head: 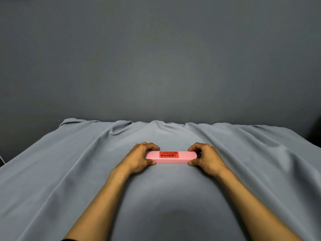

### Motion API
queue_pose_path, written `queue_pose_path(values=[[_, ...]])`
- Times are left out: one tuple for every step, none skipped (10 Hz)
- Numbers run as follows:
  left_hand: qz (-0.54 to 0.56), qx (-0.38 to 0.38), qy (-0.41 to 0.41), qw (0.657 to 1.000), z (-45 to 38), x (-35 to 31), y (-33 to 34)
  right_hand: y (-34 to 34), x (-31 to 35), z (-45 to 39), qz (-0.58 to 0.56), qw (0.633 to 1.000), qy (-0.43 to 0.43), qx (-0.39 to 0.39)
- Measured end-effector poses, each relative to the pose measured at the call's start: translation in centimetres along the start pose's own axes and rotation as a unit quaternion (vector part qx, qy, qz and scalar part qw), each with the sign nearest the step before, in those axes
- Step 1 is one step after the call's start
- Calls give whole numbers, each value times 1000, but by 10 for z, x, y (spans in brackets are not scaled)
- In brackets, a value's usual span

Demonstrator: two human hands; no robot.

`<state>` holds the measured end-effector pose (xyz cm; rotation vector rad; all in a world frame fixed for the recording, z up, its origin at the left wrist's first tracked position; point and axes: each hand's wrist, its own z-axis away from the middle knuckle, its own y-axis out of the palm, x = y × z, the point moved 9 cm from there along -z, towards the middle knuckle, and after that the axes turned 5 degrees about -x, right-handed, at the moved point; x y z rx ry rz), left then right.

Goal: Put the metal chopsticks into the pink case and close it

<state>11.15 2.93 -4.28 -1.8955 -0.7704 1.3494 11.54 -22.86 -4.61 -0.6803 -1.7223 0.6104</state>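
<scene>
Both hands clamp the pink case (171,157) on the cloth-covered bench (69,171): left hand (139,158), right hand (206,158) at its ends. Chopsticks unseen; even pressure should seat the lid.

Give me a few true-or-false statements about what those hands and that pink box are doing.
1. Each hand grips one end of the pink case. True: the left hand holds the left end, the right hand the right end.
2. The case lies open. False: it looks closed.
3. Metal chopsticks lie on the cloth beside it. False: none are visible on the grey cloth.
4. A red label sits on top of the case. True.
5. The case is lifted high in the air. False: it is down at the cloth.
</scene>
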Motion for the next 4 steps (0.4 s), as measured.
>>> queue_pose_path(values=[[12,4,-1,1000,0,1,0,1,-2,-1,-3,1000,-4,12],[40,12,-8,999,2,0,-3,-3,-1,-1,-20,1000,2,6],[65,-45,-13,997,1,-4,-19,-14,1,-5,-88,995,8,-44],[196,-116,-34,973,-4,-11,-39,-33,7,-7,-213,969,43,-119]])
